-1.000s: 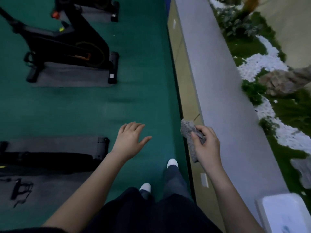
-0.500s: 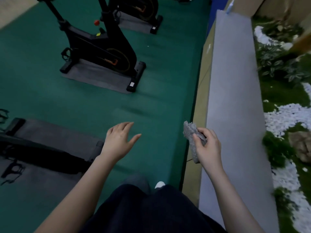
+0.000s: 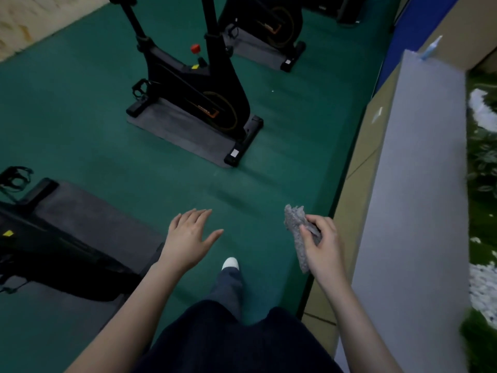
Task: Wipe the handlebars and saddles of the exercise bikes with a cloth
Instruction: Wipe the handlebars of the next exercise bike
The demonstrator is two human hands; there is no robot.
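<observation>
Three black exercise bikes with orange trim are countable: one (image 3: 193,87), another (image 3: 269,22), a third (image 3: 40,251). Three grey rectangular floor mats (image 3: 188,135). One grey nubbly cloth (image 3: 297,230). Two bare hands, left hand (image 3: 188,238) and right hand (image 3: 322,243). One white shoe (image 3: 230,263).

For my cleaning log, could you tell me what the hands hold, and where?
The right hand pinches the grey cloth near its upper middle; the left hand holds nothing.

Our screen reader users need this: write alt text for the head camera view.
A person walks on green flooring, right hand gripping a grey cloth, left hand open and empty. A black exercise bike on a grey mat stands ahead, untouched; a grey ledge runs along the right.
</observation>
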